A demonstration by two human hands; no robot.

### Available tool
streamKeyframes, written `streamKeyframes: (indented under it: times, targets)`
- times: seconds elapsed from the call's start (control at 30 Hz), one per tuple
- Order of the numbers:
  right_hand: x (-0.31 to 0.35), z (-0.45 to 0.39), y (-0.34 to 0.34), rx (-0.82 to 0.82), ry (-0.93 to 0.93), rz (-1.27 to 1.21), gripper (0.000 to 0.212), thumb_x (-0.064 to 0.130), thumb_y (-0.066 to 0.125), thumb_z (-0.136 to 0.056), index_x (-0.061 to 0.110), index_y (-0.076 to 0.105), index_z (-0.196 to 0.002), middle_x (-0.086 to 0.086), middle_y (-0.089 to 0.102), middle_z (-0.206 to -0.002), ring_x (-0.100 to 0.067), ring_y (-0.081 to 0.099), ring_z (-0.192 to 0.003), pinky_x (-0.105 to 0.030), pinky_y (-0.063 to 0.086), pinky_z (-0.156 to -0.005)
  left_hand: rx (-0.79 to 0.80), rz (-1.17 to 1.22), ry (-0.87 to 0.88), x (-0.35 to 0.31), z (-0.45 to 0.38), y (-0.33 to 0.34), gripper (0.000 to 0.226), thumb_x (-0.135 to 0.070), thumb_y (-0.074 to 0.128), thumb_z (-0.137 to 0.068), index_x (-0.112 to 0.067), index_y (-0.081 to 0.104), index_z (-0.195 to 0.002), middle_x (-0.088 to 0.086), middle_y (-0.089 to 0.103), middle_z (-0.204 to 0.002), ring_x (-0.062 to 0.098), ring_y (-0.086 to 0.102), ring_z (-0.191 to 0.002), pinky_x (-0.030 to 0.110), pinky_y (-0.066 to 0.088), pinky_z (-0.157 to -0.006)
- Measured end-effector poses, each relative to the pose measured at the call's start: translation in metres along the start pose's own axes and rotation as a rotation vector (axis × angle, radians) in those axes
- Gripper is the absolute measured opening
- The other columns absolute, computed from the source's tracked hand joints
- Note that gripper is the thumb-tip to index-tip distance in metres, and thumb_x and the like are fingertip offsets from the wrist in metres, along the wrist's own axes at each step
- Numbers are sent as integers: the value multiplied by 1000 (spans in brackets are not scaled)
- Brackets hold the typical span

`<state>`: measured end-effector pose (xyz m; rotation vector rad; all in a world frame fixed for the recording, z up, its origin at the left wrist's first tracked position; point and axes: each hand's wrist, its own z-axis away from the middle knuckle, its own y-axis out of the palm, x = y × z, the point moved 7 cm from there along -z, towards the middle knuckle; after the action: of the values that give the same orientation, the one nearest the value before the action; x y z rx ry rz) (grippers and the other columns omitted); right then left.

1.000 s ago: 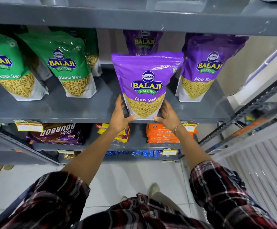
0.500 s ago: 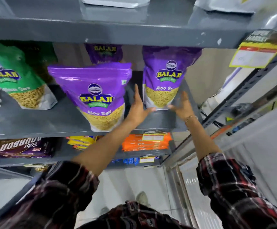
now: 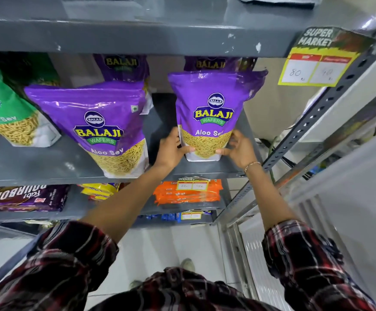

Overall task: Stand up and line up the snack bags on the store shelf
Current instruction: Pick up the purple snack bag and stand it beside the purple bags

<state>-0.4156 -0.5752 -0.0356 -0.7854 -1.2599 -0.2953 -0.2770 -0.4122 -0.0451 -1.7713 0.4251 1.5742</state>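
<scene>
Purple is our concern now: we have left the Aloo Sev bag on the left [image 3: 106, 131] standing at the shelf [image 3: 48, 167] front edge and moved to the right-hand Aloo Sev bag [image 3: 207, 117], farther back. Our left hand [image 3: 171, 149] and right hand [image 3: 238, 149] grip its base, so we judge it needs pulling near, level with its neighbour.

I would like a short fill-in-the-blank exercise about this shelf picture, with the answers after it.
1. Both hands hold the base of a ____ snack bag.
2. The bag at the far left is ____.
3. The bracelet is on the ____ wrist.
4. The packets on the shelf below are ____.

Answers: purple; green; right; orange
</scene>
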Motion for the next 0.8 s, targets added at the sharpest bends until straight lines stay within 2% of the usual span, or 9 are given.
streamKeyframes:
  times: [0.1,0.23,0.37,0.47,0.53,0.6,0.67,0.73,0.8]
  targets:
    - [0,18,-3,-15,-2,20,64,0,82,-59,3,52,-115,-5,62,-103,-1,57,-85,-28,50,-83,6,19,20,4,14,3,63,-9,80,-69,-10,49,-123,7,66,-120,17,62,-111,35,48,-101]
    - [4,34,-6,-31,-41,46,61,-2,81,-61,-2,52,-115,-5,61,-103,-14,56,-91,1,45,-63,9,18,18,7,28,5,62,-13,79,-71,-13,48,-124,7,66,-122,18,62,-113,38,48,-102]
    - [2,45,-7,-42,-73,58,60,-1,81,-62,-2,53,-115,-13,65,-111,-15,57,-96,4,44,-63,15,-6,37,3,40,9,60,-14,77,-74,-12,47,-127,7,65,-123,19,62,-113,34,48,-100]
    - [2,49,-8,-53,-84,72,60,2,81,-63,1,53,-116,-15,65,-117,-18,59,-102,-2,48,-73,9,-35,62,-1,46,10,60,-16,75,-76,-11,46,-128,7,65,-123,18,62,-112,39,51,-99]
    - [4,53,-5,-10,-80,60,63,6,80,-66,5,49,-121,-11,62,-122,-16,57,-109,-20,52,-90,13,-82,74,-5,49,10,61,-21,73,-78,-12,43,-131,7,63,-126,18,61,-113,41,51,-97]
    - [5,64,-1,-8,-108,41,75,10,80,-68,10,39,-131,-2,54,-129,-9,49,-117,-13,44,-97,-5,-108,86,-5,55,10,73,-27,72,-79,-14,33,-140,6,54,-138,17,52,-124,33,45,-102]
    - [-5,84,-3,-233,-88,5,79,20,81,-68,15,36,-133,-4,49,-132,-13,48,-119,-18,43,-98,-66,-61,61,2,70,7,83,-31,72,-79,-16,24,-146,5,43,-146,13,44,-129,26,39,-104]
    - [-16,112,5,-504,-98,-55,48,27,76,-72,19,50,-111,-10,57,-108,-20,56,-95,-40,50,-88,-132,-9,32,10,92,-1,65,-24,70,-82,-12,40,-138,4,56,-129,4,55,-110,21,46,-93]
    - [-16,128,42,-486,-129,-98,17,30,69,-79,24,55,-87,-11,60,-86,-23,56,-77,-44,51,-75,-203,-41,10,19,114,-16,30,-23,66,-85,-15,60,-114,-2,66,-100,-8,61,-85,20,51,-80]
